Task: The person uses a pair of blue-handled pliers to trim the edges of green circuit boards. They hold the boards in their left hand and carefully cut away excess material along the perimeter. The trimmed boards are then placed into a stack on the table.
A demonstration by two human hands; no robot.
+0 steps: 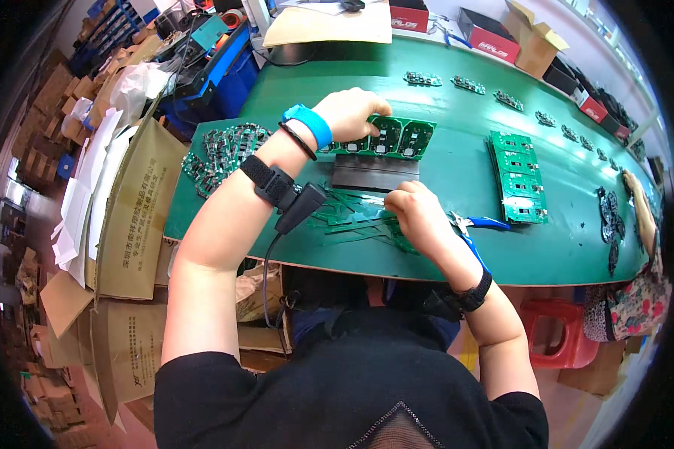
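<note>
My left hand (356, 114) pinches the top edge of a green circuit board panel (408, 141), which stands upright on a dark block (374, 173). Several black oval boards are set in that panel. Just in front of the block, my right hand (419, 213) is closed, fingertips near its lower edge; whatever they hold, if anything, is hidden. Thin green offcut strips (352, 213) lie loose under and left of this hand. Beside its wrist rest cutting pliers (481, 222) with blue handles.
Several green panels (518, 176) are stacked to the right. Small boards (228, 153) are heaped at left; others (468, 85) form a row along the back. A co-worker's arm (642, 202) reaches in at far right near black parts (610, 217). Cardboard boxes (138, 209) stand left.
</note>
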